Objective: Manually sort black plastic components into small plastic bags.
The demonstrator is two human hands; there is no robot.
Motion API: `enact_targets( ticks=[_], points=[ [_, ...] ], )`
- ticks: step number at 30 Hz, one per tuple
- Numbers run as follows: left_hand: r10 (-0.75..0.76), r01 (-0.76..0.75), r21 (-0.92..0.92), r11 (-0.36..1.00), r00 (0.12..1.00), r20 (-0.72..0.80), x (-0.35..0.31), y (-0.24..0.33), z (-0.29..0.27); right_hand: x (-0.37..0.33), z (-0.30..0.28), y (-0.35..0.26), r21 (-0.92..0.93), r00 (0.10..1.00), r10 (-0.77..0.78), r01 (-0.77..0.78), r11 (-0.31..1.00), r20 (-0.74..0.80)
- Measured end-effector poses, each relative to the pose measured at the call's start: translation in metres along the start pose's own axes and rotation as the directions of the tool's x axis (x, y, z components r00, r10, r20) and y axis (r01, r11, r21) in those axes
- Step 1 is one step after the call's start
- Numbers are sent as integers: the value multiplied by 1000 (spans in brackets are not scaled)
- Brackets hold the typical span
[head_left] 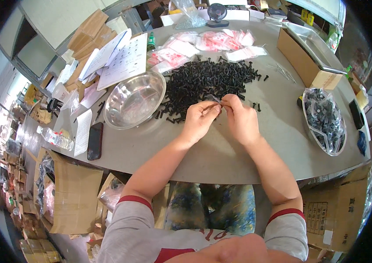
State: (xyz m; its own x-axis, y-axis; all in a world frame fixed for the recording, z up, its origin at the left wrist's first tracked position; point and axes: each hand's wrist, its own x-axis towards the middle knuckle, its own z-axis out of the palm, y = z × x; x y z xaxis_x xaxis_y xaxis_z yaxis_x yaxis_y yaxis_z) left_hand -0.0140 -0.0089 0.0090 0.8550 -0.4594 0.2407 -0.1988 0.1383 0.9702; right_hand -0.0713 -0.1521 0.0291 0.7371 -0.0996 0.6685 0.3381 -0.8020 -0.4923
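Observation:
My left hand [200, 121] and my right hand [241, 120] meet over the near edge of a pile of black screws [208, 78], fingers pinched together. Between the fingertips a small greyish, see-through piece [212, 97] shows, perhaps thin plastic film; the fingers cover most of it. Several loose screws lie around the pile, close to both hands. Left of the pile stands a shiny round metal bowl [116, 105], with little visible inside. Just behind the screws lie flat clear plastic bags with red print [179, 49].
At the right sit an oval tray of bagged black parts [324, 120] and a long cardboard box [297, 59] with a metal tray on it. Papers [124, 59], a phone [95, 141] and a water bottle [56, 138] lie left. A small fan [217, 15] stands behind; cartons [74, 193] flank the table.

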Motion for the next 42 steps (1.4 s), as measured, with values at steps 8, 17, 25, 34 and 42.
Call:
enact_targets(
  ticks=[8,17,25,34,42],
  points=[
    [43,-43,65,997,999,12,-2,0,1,9,-9,-3,325,969,220,-244,914,111],
    [-58,60,-39,997,998,40,-1,5,-2,8,-9,-1,330,953,189,-261,907,235],
    [30,-30,252,967,1000,6,0,-2,-6,1,-4,-2,115,989,-33,16,993,145],
    [-16,18,474,880,1000,-8,1,14,-12,4,-9,1,-6,977,-189,191,982,97],
    [-153,156,-87,984,987,49,11,17,-25,10,-21,-3,192,933,-250,203,960,259]
  ],
)
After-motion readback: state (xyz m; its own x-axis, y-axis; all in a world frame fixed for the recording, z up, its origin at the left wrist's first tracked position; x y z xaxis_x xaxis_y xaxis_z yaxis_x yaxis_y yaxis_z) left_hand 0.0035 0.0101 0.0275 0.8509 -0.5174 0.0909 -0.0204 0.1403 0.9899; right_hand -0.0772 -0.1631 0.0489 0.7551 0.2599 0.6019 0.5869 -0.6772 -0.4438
